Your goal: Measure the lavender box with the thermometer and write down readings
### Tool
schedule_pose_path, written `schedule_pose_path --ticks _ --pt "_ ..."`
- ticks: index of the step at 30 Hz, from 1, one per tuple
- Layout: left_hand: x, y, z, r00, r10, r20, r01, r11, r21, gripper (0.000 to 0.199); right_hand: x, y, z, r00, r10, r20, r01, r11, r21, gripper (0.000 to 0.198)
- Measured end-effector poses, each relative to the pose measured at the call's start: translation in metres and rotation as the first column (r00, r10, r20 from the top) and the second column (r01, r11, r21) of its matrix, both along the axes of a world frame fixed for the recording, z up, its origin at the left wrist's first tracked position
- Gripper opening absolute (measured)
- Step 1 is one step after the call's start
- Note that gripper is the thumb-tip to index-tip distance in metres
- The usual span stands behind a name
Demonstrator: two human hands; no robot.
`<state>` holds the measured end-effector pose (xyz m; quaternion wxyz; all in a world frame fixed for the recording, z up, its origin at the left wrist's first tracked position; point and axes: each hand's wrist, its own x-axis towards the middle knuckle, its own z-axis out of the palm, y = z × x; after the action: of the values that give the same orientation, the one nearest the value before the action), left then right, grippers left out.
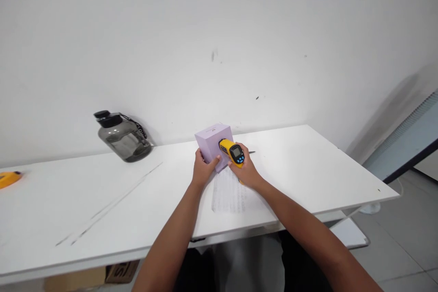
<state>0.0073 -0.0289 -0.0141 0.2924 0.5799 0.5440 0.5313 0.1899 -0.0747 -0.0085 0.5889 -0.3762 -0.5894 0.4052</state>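
A pale purple box (209, 147) is tilted over the white table, with my left hand (204, 169) closed around its lower left part, the thumb on the near face. My right hand (249, 169) grips a yellow and black infrared thermometer (231, 150) by its handle. Its nose is close against the box's near face; I cannot tell whether they touch. The small screen and blue buttons face me. Below both hands lies a sheet of paper (227, 194) with rows of faint marks. A dark pen-like tip (252, 152) pokes out behind my right hand.
A grey see-through water bottle (125, 139) with a black lid stands by the wall, left. An orange-yellow object (9, 179) is cut off at the left edge. Below the white table (308, 164) is a cardboard box (77, 279). A pale panel (404, 132) leans at the right.
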Motion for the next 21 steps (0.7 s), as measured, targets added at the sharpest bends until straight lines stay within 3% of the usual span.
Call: schedule_pose_path --ticks 10,16,21 --pt "0.0004 0.0015 -0.0022 1.000 -0.007 0.006 0.007 1.000 -0.020 0.077 -0.0010 -0.0006 -0.0015 1.000 -0.006 0.031 0.005 1.000 0.016 0.076" --pt "0.0025 0.0008 0.0014 0.999 0.032 -0.017 -0.033 0.998 -0.051 0.083 -0.0014 -0.0060 0.0011 0.959 -0.194 0.209 0.192 0.981 0.031 0.075" --pt "0.0005 0.0031 0.0032 0.987 0.157 -0.044 -0.159 0.986 -0.040 0.091 -0.0037 -0.0083 -0.0012 0.872 -0.393 0.293 0.359 0.919 0.162 0.071"
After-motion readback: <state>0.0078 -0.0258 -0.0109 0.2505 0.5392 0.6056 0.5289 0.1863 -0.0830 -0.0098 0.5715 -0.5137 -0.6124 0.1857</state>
